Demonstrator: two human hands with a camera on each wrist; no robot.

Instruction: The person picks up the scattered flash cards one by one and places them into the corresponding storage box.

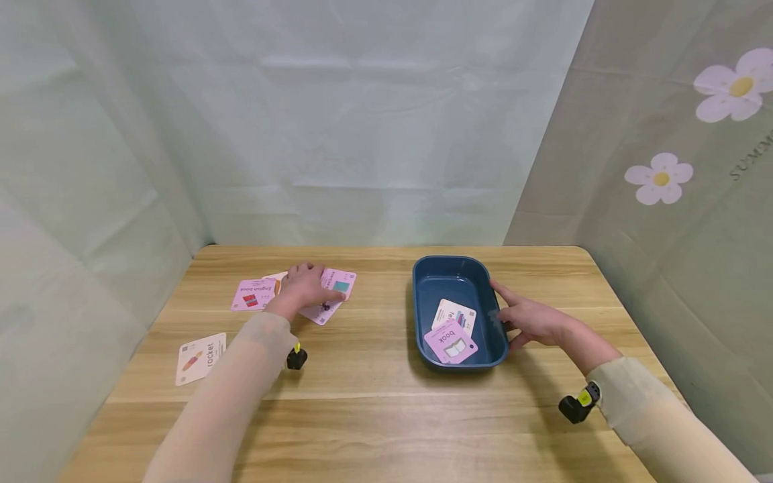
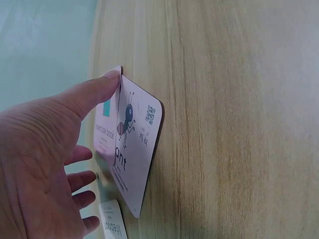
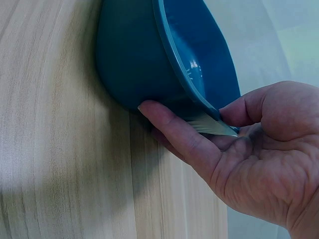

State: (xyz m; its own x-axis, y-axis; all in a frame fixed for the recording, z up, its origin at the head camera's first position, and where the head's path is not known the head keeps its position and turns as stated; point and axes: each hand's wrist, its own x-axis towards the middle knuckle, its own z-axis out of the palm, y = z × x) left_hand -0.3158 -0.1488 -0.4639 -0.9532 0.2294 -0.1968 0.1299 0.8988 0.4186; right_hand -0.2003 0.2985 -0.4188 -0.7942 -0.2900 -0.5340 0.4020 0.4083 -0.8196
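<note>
My left hand (image 1: pixel 304 287) spans a pink exercise book card (image 1: pixel 339 282), thumb on one edge; its index finger is mostly hidden in the left wrist view. That card overlaps a pink ant card (image 2: pixel 139 129). Beside the same hand lies a pink English book card (image 1: pixel 250 295), partly over another, mostly covered card. My right hand (image 1: pixel 534 320) grips the right side of a deep blue basin (image 1: pixel 423 315), thumb at the rim and fingers against the outer wall. In the basin a pink book card (image 1: pixel 449 342) overlaps a white card (image 1: pixel 455 314).
A white rocket card (image 1: pixel 199 359) lies near the table's left edge, close to my left forearm. The wooden table (image 1: pixel 362 416) ends against a pale cloth backdrop (image 1: pixel 362 134). A white card (image 2: pixel 113 221) shows below the fingers in the left wrist view.
</note>
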